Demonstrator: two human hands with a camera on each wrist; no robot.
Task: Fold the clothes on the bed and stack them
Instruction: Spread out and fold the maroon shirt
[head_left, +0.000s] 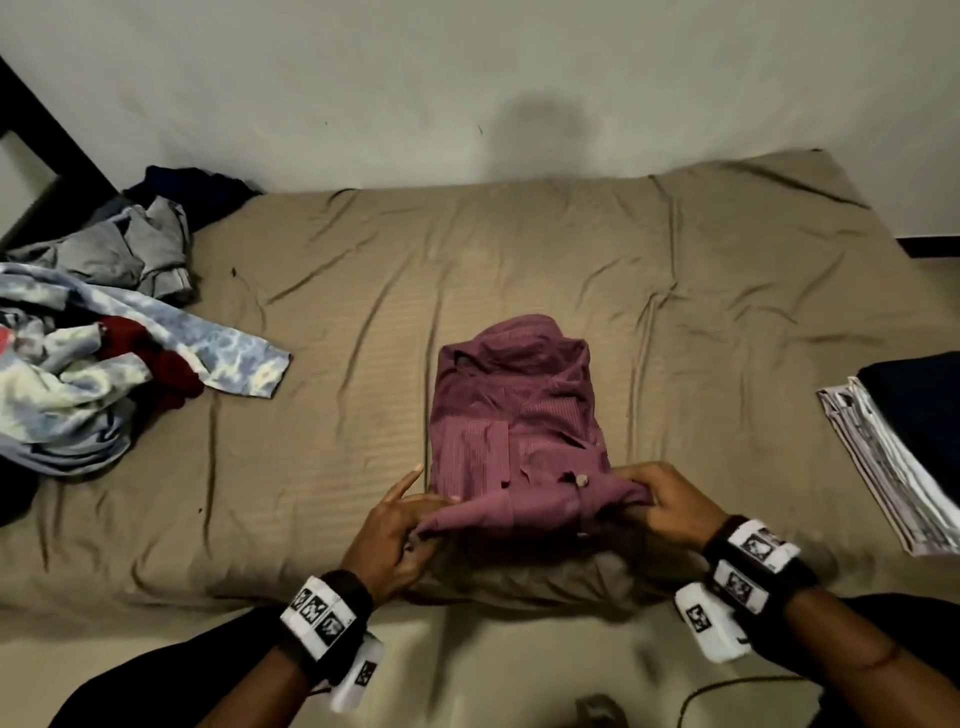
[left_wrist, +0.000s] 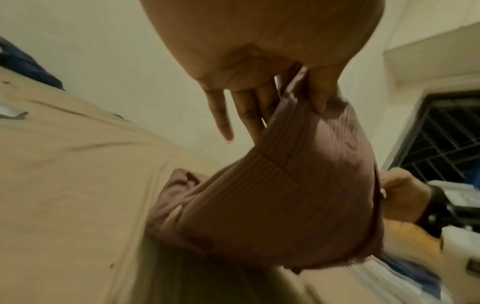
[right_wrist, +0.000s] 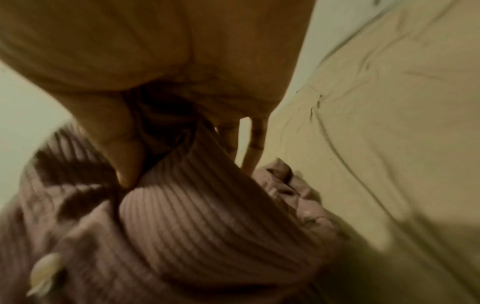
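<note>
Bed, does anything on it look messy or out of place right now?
Yes. A heap of unfolded clothes sprawls at the left end of the bed, crumpled and overlapping. The sheet is wrinkled. The shirt that both hands hold and the stack at right look tidy.

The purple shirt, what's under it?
The purple shirt lies on the tan bedsheet. The left hand and right hand lift its near edge, with only shadowed sheet showing below. Anything under the flat part is covered.
</note>
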